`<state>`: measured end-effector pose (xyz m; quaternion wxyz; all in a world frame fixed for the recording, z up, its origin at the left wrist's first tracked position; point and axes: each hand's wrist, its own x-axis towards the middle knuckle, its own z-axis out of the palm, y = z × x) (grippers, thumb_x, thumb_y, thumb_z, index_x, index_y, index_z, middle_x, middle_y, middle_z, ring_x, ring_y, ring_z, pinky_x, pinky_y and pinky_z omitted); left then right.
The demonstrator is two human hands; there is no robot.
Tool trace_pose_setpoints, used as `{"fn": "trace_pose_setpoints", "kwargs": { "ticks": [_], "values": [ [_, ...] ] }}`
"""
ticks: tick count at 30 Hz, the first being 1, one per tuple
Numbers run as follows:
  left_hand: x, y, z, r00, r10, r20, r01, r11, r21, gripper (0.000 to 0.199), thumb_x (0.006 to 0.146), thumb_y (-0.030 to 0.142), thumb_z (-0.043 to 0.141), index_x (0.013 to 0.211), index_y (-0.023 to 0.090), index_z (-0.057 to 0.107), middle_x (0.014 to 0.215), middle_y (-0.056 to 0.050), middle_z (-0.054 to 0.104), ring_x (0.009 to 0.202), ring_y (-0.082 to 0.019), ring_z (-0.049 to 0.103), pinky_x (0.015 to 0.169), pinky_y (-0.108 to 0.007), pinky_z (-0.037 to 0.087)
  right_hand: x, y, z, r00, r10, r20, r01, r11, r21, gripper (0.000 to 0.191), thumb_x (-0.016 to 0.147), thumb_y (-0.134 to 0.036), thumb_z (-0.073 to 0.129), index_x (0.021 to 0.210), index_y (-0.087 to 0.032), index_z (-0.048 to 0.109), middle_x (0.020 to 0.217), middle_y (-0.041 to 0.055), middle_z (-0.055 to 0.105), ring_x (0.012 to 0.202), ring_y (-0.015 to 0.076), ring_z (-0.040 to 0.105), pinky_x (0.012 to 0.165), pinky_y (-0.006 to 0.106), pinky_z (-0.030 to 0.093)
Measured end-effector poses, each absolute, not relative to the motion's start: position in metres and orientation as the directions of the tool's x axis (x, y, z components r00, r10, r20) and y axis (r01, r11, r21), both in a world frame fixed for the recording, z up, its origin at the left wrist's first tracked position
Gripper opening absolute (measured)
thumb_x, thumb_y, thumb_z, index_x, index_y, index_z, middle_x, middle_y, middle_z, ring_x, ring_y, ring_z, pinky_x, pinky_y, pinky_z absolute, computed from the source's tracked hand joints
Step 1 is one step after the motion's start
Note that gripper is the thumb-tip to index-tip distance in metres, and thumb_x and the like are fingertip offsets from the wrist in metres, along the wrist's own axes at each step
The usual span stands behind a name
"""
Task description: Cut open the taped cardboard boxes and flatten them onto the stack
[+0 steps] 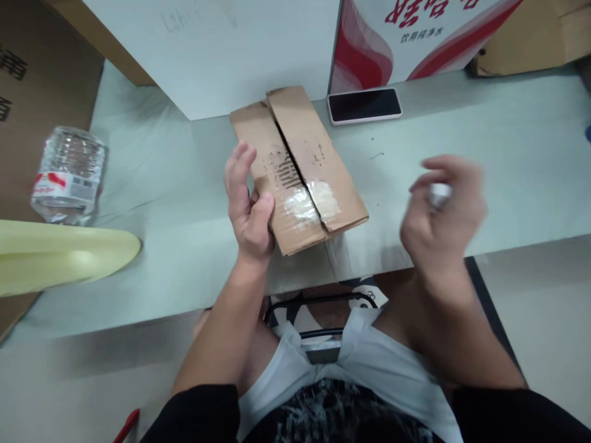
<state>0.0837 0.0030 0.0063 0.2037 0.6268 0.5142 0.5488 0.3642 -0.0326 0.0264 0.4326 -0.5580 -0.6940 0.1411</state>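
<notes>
A brown cardboard box [300, 160] sits at an angle in front of me, its two top flaps meeting at a narrow gap. Clear tape covers the near end of the seam, and dark print marks the middle. My left hand [249, 209] rests against the box's left side, thumb at its edge and fingers raised and apart. To the right of the box, above the table, my right hand [443, 215] is closed and blurred by motion. A pale, round-ended object [439, 195] shows in its fist; the rest is hidden by the fingers.
Behind the box stand a white panel [258, 55] and a red-and-white printed carton [392, 46]. A phone [364, 106] lies near them. At left are a clear plastic bottle [69, 175] and a pale yellow object [69, 257]. The table's front edge runs just above my lap.
</notes>
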Motion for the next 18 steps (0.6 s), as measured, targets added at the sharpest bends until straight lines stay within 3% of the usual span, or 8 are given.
{"fn": "trace_pose_setpoints", "kwargs": {
  "ticks": [4,7,11,14,18],
  "values": [
    [0.082,0.005,0.007,-0.149,0.847,0.510,0.401,-0.419,0.814,0.053,0.094,0.066,0.048,0.139,0.039,0.054,0.163,-0.003,0.046,0.156,-0.032,0.040,0.127,-0.053,0.038,0.359,-0.009,-0.002,0.046,0.954,0.298,0.817,0.136,-0.560,0.067,0.091,-0.049,0.063,0.148,-0.018,0.050,0.119,0.0182,0.064,0.109,0.0362,0.063,0.099,0.063,0.052],
    [0.084,0.002,0.015,-0.119,0.823,0.555,0.372,-0.481,0.793,0.054,0.094,0.068,0.050,0.140,0.040,0.051,0.162,-0.002,0.047,0.155,-0.032,0.042,0.126,-0.053,0.039,0.353,-0.003,-0.013,0.046,0.975,0.215,0.829,0.083,-0.553,0.067,0.089,-0.047,0.062,0.149,-0.019,0.051,0.119,0.0186,0.063,0.117,0.0405,0.059,0.105,0.070,0.045],
    [0.091,-0.005,0.032,0.034,0.681,0.731,0.354,-0.692,0.629,0.065,0.086,0.072,0.059,0.144,0.042,0.051,0.161,-0.001,0.046,0.157,-0.034,0.038,0.132,-0.054,0.029,0.342,-0.007,-0.004,-0.036,0.953,0.301,0.631,0.255,-0.733,0.053,0.098,-0.046,0.050,0.148,-0.027,0.049,0.137,0.0153,0.061,0.130,0.0346,0.058,0.111,0.060,0.048],
    [0.096,-0.008,0.039,0.205,0.635,0.745,0.411,-0.747,0.523,0.086,0.074,0.083,0.065,0.148,0.043,0.045,0.167,-0.001,0.038,0.161,-0.037,0.028,0.136,-0.058,0.020,0.334,-0.011,0.004,-0.125,0.929,0.349,0.425,0.368,-0.827,0.051,0.102,-0.056,0.043,0.145,-0.030,0.050,0.144,0.0110,0.061,0.133,0.0301,0.060,0.110,0.053,0.052],
    [0.098,-0.009,0.038,0.191,0.694,0.694,0.403,-0.700,0.589,0.093,0.073,0.079,0.070,0.151,0.041,0.040,0.170,-0.004,0.033,0.162,-0.038,0.027,0.134,-0.057,0.029,0.327,-0.014,0.005,-0.198,0.918,0.342,0.305,0.390,-0.869,0.051,0.103,-0.062,0.039,0.134,-0.027,0.059,0.135,0.0103,0.069,0.124,0.0282,0.066,0.106,0.050,0.055]
  ]
}}
